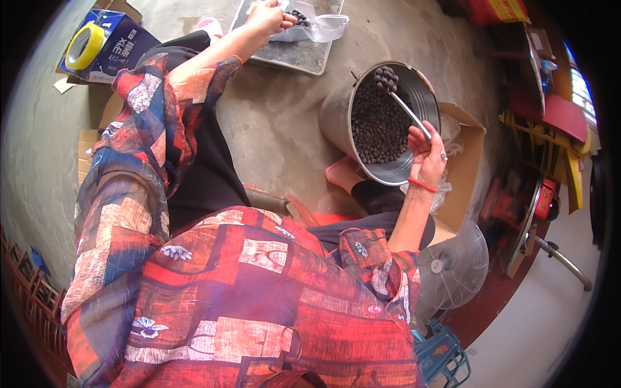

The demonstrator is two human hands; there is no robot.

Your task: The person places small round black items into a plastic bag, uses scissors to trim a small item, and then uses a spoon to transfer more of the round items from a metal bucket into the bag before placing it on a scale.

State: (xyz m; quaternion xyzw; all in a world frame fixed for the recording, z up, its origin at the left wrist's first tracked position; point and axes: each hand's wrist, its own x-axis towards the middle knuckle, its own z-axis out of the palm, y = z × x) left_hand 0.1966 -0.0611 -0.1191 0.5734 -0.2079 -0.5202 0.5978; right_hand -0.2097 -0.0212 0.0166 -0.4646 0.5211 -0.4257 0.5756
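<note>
My right hand (428, 154) grips the handle of a metal spoon (410, 111). Its bowl, heaped with dark round balls (386, 79), is above the far part of a metal bucket (335, 119). More of the same small dark balls (378, 128) lie loose inside the bucket. At the top edge of the view, my left hand (269, 20) holds the side of a clear plastic bag (329, 28). Dark balls (299, 18) show in the bag's mouth. The bag rests on a flat metal platform (301, 59), partly cut off by the frame.
An open cardboard box (468, 169) with clear plastic stands right of the bucket, near a fan (451, 266). At upper left, a yellow tape roll (85, 46) leans on a blue box (121, 48). A red-and-yellow chair (565, 119) and a blue plastic stool (439, 354) are at the right.
</note>
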